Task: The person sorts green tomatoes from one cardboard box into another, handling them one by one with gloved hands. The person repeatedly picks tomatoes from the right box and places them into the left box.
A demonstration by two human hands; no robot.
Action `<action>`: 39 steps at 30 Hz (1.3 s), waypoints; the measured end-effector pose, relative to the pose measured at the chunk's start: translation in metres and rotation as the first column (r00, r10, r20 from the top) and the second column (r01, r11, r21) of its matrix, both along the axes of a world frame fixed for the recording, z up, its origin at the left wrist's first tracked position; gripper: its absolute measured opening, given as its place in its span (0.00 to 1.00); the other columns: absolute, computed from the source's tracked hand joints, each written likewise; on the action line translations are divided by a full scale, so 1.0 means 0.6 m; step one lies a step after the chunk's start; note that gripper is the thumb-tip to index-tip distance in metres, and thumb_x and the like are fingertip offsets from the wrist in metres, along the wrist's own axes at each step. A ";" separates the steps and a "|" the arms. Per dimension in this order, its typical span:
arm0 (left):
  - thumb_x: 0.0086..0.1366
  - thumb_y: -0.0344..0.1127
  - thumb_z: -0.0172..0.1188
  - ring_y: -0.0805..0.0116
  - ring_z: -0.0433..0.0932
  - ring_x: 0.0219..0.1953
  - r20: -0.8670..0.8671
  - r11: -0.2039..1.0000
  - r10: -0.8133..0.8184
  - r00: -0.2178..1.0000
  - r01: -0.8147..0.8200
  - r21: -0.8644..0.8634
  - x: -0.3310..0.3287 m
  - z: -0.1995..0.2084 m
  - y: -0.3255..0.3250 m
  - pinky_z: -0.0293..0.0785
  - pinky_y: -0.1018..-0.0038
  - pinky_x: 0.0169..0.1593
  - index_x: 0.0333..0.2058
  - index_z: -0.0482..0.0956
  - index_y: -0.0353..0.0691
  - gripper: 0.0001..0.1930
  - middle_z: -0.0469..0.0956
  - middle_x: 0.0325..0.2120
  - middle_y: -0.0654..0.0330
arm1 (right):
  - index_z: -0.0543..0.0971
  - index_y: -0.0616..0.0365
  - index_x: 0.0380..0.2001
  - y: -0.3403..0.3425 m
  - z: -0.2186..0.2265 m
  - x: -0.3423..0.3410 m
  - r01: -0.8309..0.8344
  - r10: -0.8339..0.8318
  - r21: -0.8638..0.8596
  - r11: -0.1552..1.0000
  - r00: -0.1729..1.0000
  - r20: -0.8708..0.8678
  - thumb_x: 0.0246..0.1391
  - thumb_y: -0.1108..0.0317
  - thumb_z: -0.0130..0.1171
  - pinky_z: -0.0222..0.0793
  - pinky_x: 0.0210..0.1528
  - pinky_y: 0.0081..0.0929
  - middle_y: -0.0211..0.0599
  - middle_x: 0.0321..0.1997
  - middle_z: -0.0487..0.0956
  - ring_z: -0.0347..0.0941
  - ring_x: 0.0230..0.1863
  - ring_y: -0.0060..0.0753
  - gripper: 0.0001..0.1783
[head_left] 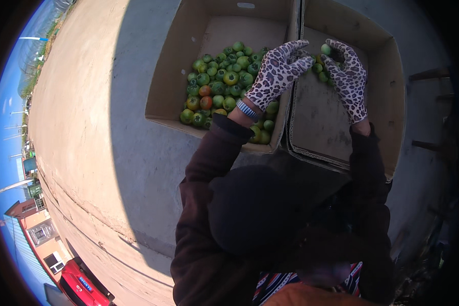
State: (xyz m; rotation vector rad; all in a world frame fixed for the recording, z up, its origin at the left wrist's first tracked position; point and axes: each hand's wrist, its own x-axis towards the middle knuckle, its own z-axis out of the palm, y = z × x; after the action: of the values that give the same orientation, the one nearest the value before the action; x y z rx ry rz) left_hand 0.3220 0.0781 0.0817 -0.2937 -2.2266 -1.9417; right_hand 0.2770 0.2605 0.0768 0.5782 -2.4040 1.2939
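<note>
Both my hands wear leopard-print gloves and are held over two cardboard boxes. My left hand reaches across the wall between the boxes, its fingers curved and apart, with no tomato visible in them. Over the right box, my right hand pinches a small green tomato at its fingertips. A few more green tomatoes show below and between the two hands, partly covered by the right one. In the left box lies a heap of mostly green tomatoes, a few turning orange.
The boxes stand on shaded grey concrete, with sunlit ground farther left. A red car and a building appear at the lower left. Dark bar-like shapes stick out at the right, hard to make out.
</note>
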 end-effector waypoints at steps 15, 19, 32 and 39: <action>0.60 0.25 0.54 0.66 0.77 0.40 0.382 0.971 0.150 0.912 -0.208 0.117 -0.010 0.005 -0.221 0.76 0.73 0.42 0.48 0.73 0.33 0.16 0.76 0.43 0.52 | 0.77 0.52 0.46 0.020 -0.013 0.014 0.068 0.018 0.283 0.957 0.957 -0.290 0.52 0.62 0.57 0.65 0.56 0.33 0.35 0.51 0.75 0.69 0.54 0.36 0.17; 0.55 0.24 0.59 0.69 0.77 0.40 0.365 0.724 0.345 0.865 0.002 -0.690 -0.025 -0.074 -0.283 0.76 0.74 0.41 0.43 0.78 0.36 0.14 0.79 0.38 0.54 | 0.77 0.52 0.46 0.019 -0.031 0.010 0.026 0.054 0.343 0.939 0.974 -0.220 0.52 0.66 0.58 0.65 0.57 0.32 0.34 0.51 0.75 0.69 0.55 0.36 0.16; 0.48 0.47 0.69 0.57 0.74 0.47 0.264 0.189 0.594 0.760 0.187 -0.964 -0.040 -0.153 -0.278 0.71 0.64 0.51 0.41 0.79 0.42 0.23 0.77 0.43 0.52 | 0.77 0.53 0.45 0.013 -0.040 0.030 -0.078 0.060 0.419 0.905 0.997 0.057 0.55 0.61 0.55 0.63 0.57 0.35 0.36 0.49 0.76 0.69 0.54 0.38 0.16; 0.57 0.44 0.58 0.53 0.75 0.46 0.294 0.196 0.571 0.767 0.220 -0.956 -0.036 -0.191 -0.304 0.71 0.62 0.49 0.40 0.79 0.38 0.17 0.77 0.42 0.48 | 0.78 0.54 0.44 0.036 -0.049 0.004 -0.026 0.019 0.302 0.953 0.999 0.026 0.55 0.62 0.55 0.66 0.55 0.33 0.38 0.47 0.77 0.71 0.51 0.37 0.14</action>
State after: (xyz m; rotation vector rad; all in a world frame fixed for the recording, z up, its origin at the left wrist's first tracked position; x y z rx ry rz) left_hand 0.3005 -0.1043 -0.0328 0.6203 -3.4006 -0.0534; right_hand 0.2796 0.2823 0.0473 0.6772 -2.6426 0.9487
